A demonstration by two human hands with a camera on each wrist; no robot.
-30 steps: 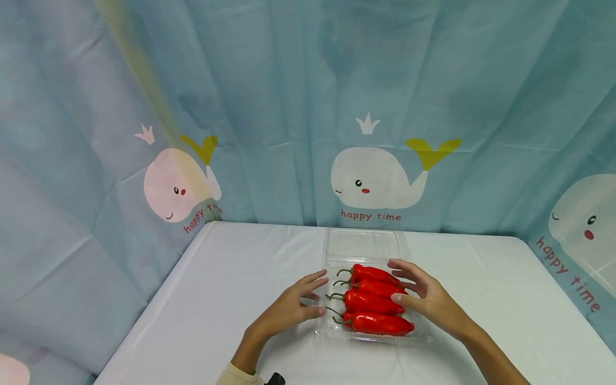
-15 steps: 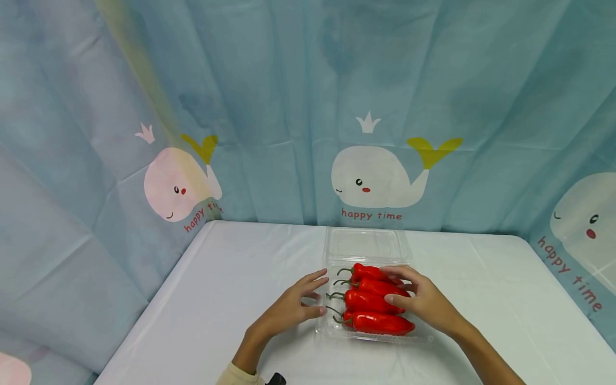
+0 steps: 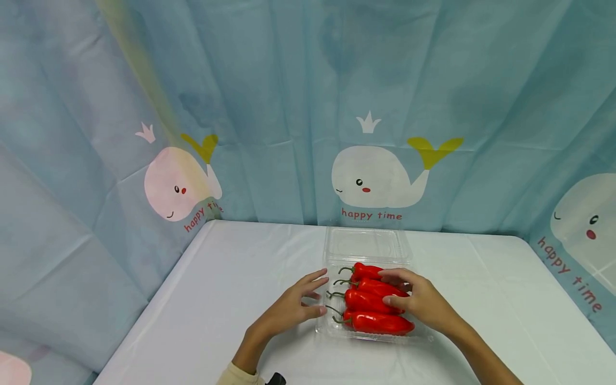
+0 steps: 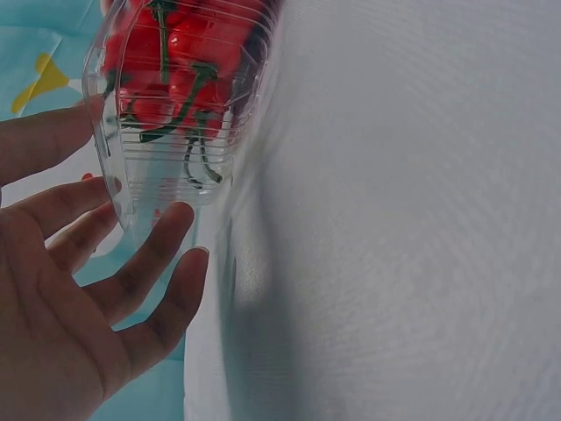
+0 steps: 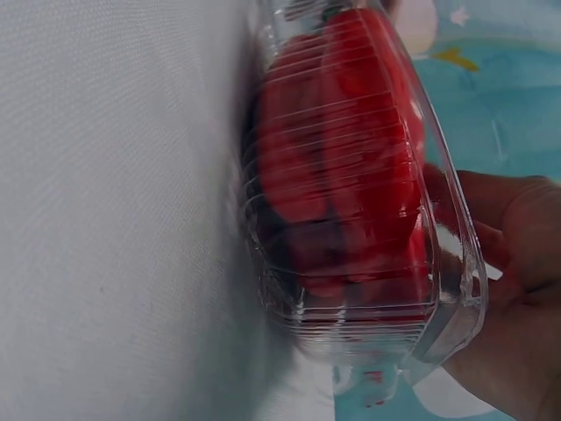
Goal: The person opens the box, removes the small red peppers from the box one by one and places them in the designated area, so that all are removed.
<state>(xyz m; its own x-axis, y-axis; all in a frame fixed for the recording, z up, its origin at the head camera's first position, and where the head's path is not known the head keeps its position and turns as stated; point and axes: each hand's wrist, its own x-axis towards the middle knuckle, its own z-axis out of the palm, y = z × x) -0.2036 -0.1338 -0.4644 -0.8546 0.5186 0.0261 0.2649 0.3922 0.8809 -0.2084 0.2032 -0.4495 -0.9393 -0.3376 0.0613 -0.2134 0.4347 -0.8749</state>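
Red peppers [image 3: 380, 323] with green stems lie side by side in a clear plastic clamshell box [image 3: 332, 331], its lid [image 3: 366, 244] folded back flat. At the box's left rim, my left hand [image 3: 286, 307] has its fingers spread, the fingertips close to the stems. My right hand [image 3: 428, 302] reaches over the box's right side, fingers and thumb spread over the tips of the upper peppers. In the right wrist view, the box wall [image 5: 351, 324] stands in front of my right fingers and partly hides them. The left wrist view shows the stems [image 4: 180, 110] through the ribbed wall.
The box stands on a white-covered table [image 3: 231, 278]. Behind it hangs a blue curtain [image 3: 269, 182] printed with whales. A dark object [image 3: 276, 379] sits by my left sleeve at the bottom edge.
My right hand has moved left and in over the peppers' tips, and the farthest pepper has shifted slightly. My left hand has stayed at the left rim.
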